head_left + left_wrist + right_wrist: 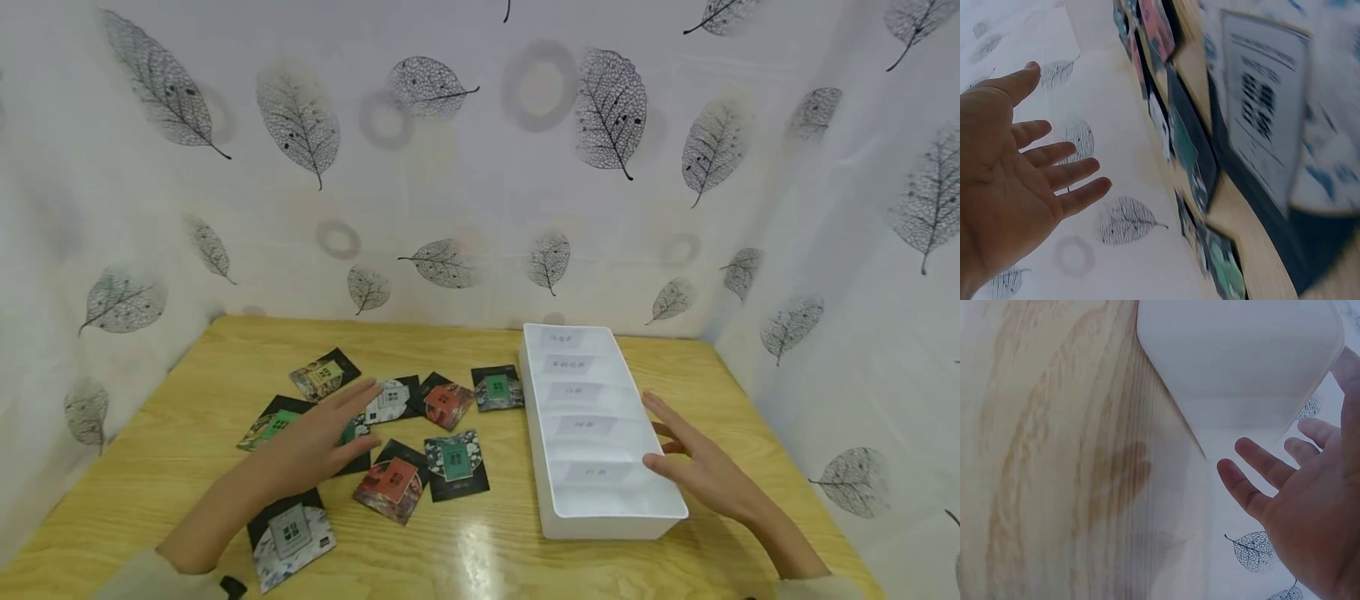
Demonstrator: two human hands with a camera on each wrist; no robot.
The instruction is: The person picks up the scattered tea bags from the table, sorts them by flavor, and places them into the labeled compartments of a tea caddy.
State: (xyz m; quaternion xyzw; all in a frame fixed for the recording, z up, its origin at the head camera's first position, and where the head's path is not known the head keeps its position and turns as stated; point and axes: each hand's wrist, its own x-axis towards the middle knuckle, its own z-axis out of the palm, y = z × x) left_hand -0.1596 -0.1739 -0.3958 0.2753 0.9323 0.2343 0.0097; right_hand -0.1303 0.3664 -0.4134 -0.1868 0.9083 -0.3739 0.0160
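My left hand point(318, 442) hovers over the packets on the left of the table, fingers spread and palm bare in the left wrist view. Under and around it lie flat square packets, dark with coloured labels: a grey-labelled packet point(291, 537) near my forearm, a red-labelled packet point(392, 483) and a green-labelled packet point(457, 465) to its right. A white divided box point(542, 500) stands right of centre, its compartments bearing paper labels. My right hand point(705, 471) is at the box's right side, fingers loosely extended, thumb right at the rim.
More packets lie farther back: a yellow-labelled packet point(326, 374), a red-labelled packet point(447, 402), and a green-labelled packet point(497, 388) close to the box's left wall. A leaf-patterned curtain point(480, 183) encloses the back and sides of the wooden table point(495, 567).
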